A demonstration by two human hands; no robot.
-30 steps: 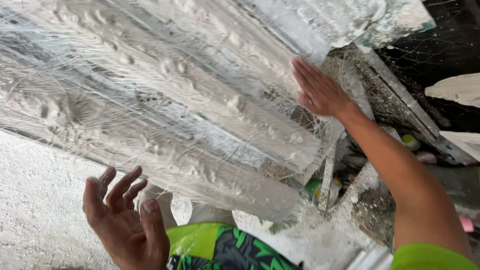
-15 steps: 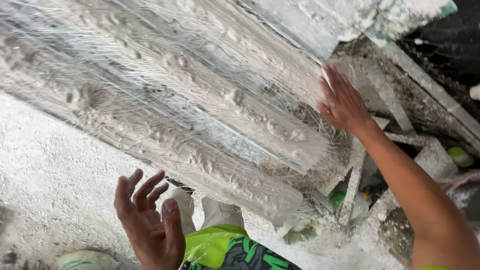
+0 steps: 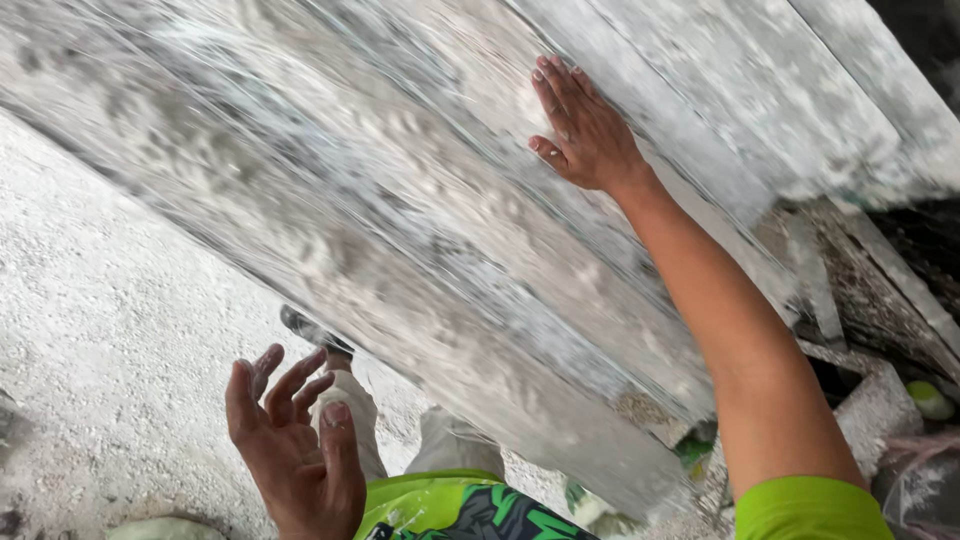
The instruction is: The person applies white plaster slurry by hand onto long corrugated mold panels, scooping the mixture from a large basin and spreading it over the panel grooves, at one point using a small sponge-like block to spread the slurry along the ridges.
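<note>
**Big dusty board, 1 hand on it**

Right hand flat on the big grey board, fingers spread, pressing and not gripping. Left hand low down, open and holding nothing, near the bottom edge of the board but not touching. Board tilted over the gravel ground, leaning across most of the view. Looks only part way handled: 1 hand on, 1 hand off. Board surface rough, bumpy, streaked white and grey, a bit blurred. Long flat shape with straight ridges. Broken grey rubble at the right, with a small green ball beside it
</note>
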